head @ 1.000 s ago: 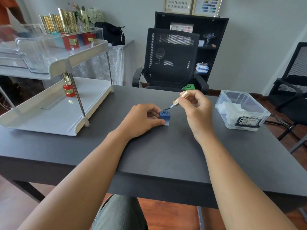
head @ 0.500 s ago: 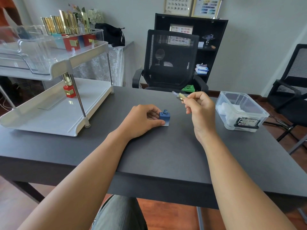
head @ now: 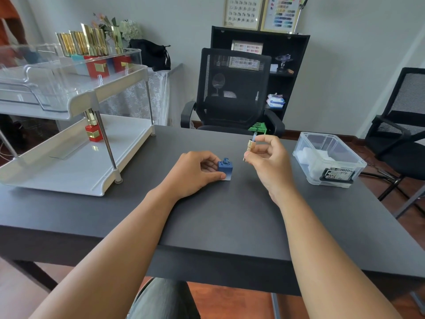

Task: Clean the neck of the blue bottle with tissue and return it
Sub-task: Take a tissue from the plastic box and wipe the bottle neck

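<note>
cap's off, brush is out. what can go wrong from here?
1. The blue bottle stands open on the table, steadied only by the left hand; a nudge could tip it and spill.
2. The right hand holds the gold cap with its brush pointing up; polish might run down toward the fingers.
3. The tissue box sits on the right, and that hand is occupied.

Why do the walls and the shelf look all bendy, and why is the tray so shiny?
In the head view, the wide lens bows straight lines near the edges, so the white rack and the wall lean outward. Its lower tray mirrors the red bottle as glare. The middle stays sharp: the blue bottle and both hands look crisp.
</note>
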